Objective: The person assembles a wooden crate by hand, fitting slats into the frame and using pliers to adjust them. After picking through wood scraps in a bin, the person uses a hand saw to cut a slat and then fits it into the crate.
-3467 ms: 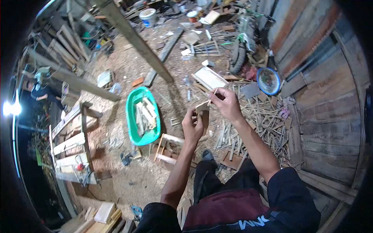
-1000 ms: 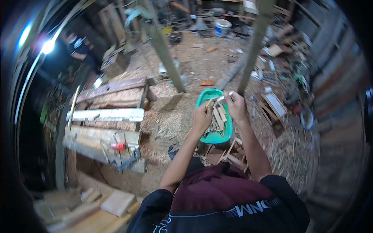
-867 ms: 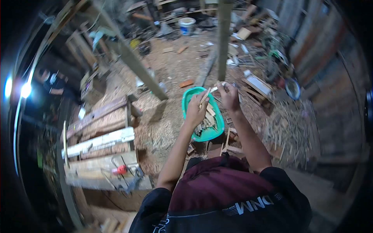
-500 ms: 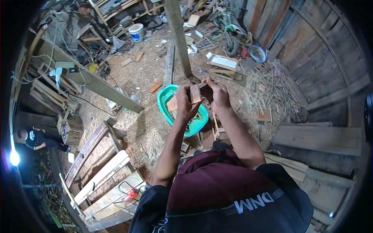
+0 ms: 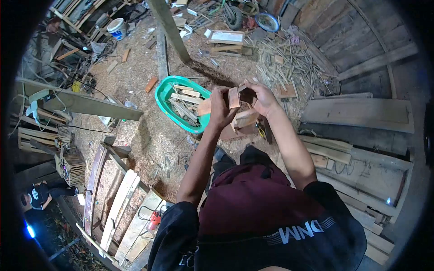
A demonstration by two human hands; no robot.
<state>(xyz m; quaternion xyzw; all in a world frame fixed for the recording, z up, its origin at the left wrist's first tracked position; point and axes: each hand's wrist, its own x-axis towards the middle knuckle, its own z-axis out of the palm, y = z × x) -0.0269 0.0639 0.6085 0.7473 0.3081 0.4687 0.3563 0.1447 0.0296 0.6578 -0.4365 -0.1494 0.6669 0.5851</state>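
My left hand [image 5: 220, 108] is closed round a small reddish-brown wood block [image 5: 233, 98], held out in front of my chest. Close beside it on the right, my right hand [image 5: 263, 98] pinches a small dark piece [image 5: 242, 87] whose nature is hard to make out. A flat light-brown wood piece [image 5: 204, 107] shows just left of my left hand, over the tub's edge. Below and to the left of the hands, a green plastic tub [image 5: 161, 95] on the floor holds several wood offcuts [image 5: 186, 106].
A wooden post [image 5: 169, 31] rises beyond the tub. At lower left are long planks [image 5: 120, 203] and a red power tool [image 5: 154, 220]. Scrap sticks [image 5: 289, 63] lie at upper right, boards [image 5: 357, 113] at right. A person [image 5: 40, 196] is at far left.
The view has turned, so the tub and post appear further left and more of the tub's offcuts show. Both hands remain close together with the wood pieces.
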